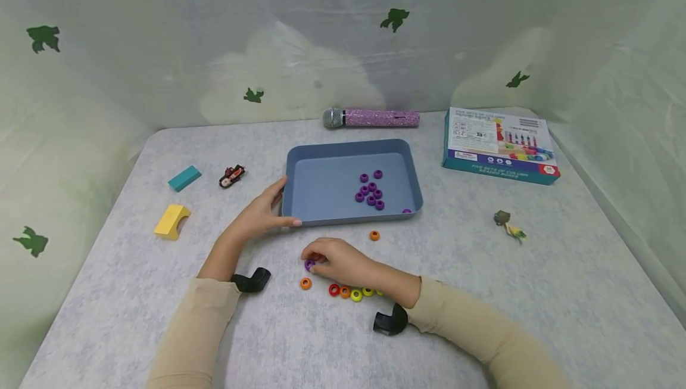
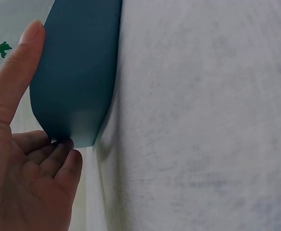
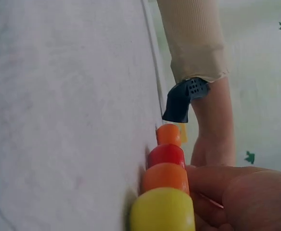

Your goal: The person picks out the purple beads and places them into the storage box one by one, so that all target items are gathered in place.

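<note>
A shallow blue tray [image 1: 343,221] lies on the table with several purple beads [image 1: 372,187] inside, mostly right of its middle. My left hand [image 1: 261,213] holds its near left corner, thumb along the front wall and fingers at the left side. In the left wrist view, the bent fingers of the left hand [image 2: 39,168] touch the tray's end [image 2: 77,96]. In front of the tray, my right hand [image 1: 340,263] pinches a purple bead [image 1: 309,265] between thumb and fingers. An orange bead [image 1: 305,283] sits close by. Red [image 1: 334,290], orange and yellow beads [image 3: 162,211] line up beneath the right wrist.
A lone orange bead [image 1: 374,235] lies before the tray. Behind it is a glittery microphone [image 1: 375,118]. To the left are a teal block [image 1: 184,179], a yellow arch block [image 1: 172,221] and a small toy [image 1: 232,176]. A bead-set box [image 1: 501,145] and a small figure [image 1: 509,224] lie right.
</note>
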A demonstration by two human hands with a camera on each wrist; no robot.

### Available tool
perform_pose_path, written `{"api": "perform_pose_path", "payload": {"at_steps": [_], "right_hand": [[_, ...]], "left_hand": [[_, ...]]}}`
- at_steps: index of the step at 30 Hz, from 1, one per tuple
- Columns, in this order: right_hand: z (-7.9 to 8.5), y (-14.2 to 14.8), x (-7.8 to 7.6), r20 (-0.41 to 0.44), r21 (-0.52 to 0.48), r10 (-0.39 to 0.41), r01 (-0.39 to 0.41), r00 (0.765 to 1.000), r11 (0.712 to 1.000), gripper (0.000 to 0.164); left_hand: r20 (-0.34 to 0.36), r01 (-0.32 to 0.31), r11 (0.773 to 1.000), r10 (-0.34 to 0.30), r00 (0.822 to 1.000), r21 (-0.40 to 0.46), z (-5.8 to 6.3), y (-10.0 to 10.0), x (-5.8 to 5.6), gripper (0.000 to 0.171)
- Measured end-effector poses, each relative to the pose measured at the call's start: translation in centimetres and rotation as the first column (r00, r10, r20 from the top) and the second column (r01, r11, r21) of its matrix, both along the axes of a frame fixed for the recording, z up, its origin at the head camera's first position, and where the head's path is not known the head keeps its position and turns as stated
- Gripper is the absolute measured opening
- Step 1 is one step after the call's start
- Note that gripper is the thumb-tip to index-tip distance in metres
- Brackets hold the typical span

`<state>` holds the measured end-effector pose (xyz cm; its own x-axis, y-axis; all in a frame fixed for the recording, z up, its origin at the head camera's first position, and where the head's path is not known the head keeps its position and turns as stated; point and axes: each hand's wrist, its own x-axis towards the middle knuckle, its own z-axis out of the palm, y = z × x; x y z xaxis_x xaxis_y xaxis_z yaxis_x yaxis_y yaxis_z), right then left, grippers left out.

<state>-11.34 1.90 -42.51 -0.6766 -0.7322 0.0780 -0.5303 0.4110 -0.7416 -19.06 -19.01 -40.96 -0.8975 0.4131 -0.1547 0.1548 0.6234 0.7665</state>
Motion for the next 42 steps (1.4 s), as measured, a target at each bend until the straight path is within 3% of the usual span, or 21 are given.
{"api": "perform_pose_path", "payload": {"at_steps": [6,12,18,21,23,26,30,33,42], "right_hand": [[0.2,-0.1,0.2,-0.008,0.021,-0.021,0.021,1.0,1.0,0.016],[2.2,1.1,-0.2,0.068,-0.101,-0.052,0.058,0.996,0.993,0.018],[6.1,3.6,-2.3,0.052,-0.253,-0.144,0.153,0.988,0.955,0.018],[7.0,4.9,-4.1,0.065,-0.288,-0.23,0.239,0.971,0.927,0.018],[6.3,5.7,-5.7,0.094,-0.278,-0.285,0.3,0.954,0.912,0.019],[3.8,6.9,-8.4,0.132,-0.221,-0.34,0.362,0.931,0.906,0.021],[1.3,7.7,-11.0,0.145,-0.112,-0.4,0.417,0.905,0.902,0.024],[1.0,7.8,-11.4,0.132,-0.05,-0.432,0.441,0.892,0.896,0.023],[0.5,7.8,-11.9,0.094,0.046,-0.418,0.415,0.904,0.908,0.018]], "left_hand": [[0.002,0.002,1.0,-0.002,1.0,0.009,-0.1,-0.1,0.1,0.105],[-0.01,-0.002,1.0,0.002,1.0,0.003,-0.3,0.0,0.0,0.105],[0.015,-0.013,1.0,0.013,1.0,0.022,1.0,0.6,0.6,0.102],[0.025,-0.018,0.999,0.018,1.0,0.03,2.1,1.1,1.2,0.099],[0.027,-0.018,1.0,0.018,0.999,0.02,2.6,1.4,1.5,0.098],[0.029,-0.014,1.0,0.014,0.999,0.01,2.8,1.5,1.6,0.098],[0.03,-0.014,1.0,0.014,0.999,0.005,2.4,1.2,1.4,0.099],[0.03,-0.012,1.0,0.012,0.999,0.014,1.9,1.0,1.1,0.101],[0.008,-0.017,1.0,0.017,1.0,-0.009,-0.3,0.3,-0.1,0.105]]}}
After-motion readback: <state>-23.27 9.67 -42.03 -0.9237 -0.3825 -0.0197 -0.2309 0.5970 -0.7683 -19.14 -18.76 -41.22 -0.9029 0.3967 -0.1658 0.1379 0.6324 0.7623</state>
